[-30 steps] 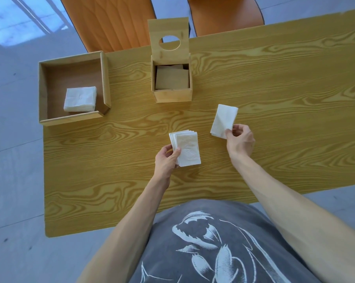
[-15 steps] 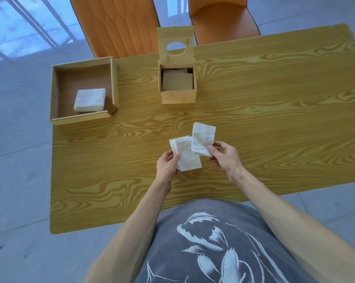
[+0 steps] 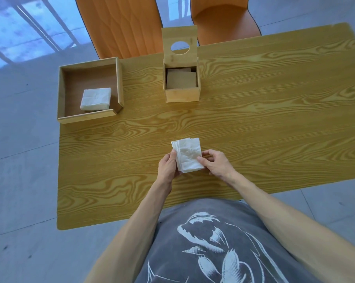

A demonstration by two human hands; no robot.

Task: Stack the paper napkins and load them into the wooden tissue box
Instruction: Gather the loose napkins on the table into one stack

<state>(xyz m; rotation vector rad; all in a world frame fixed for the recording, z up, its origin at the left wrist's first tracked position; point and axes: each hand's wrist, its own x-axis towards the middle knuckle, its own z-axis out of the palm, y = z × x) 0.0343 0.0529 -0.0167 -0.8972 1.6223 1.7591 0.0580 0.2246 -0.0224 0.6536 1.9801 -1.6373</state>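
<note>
1. Both hands are gripping one small stack of white square paper napkins (image 3: 188, 155) just above the yellow wood-grain table (image 3: 254, 123): the left hand (image 3: 168, 167) is pinching its left edge with the thumb on top, and the right hand (image 3: 217, 164) is pinching its lower right corner.
2. The stack's sheets are lying slightly fanned at the left edge, so several layers are showing; the exact count cannot be told. The top sheet is looking faintly crinkled and embossed.
3. A second, thicker pile of folded white napkins (image 3: 96, 99) is sitting inside the shallow open square wooden tray (image 3: 88, 117) at the table's far left corner.
4. One light wooden tissue box (image 3: 181, 94) is standing well beyond the hands, its hinged lid with a round hole (image 3: 179, 46) standing upright, and a loose wooden plate is lying inside.
5. Two orange chairs (image 3: 121, 27) are standing behind the table.
</note>
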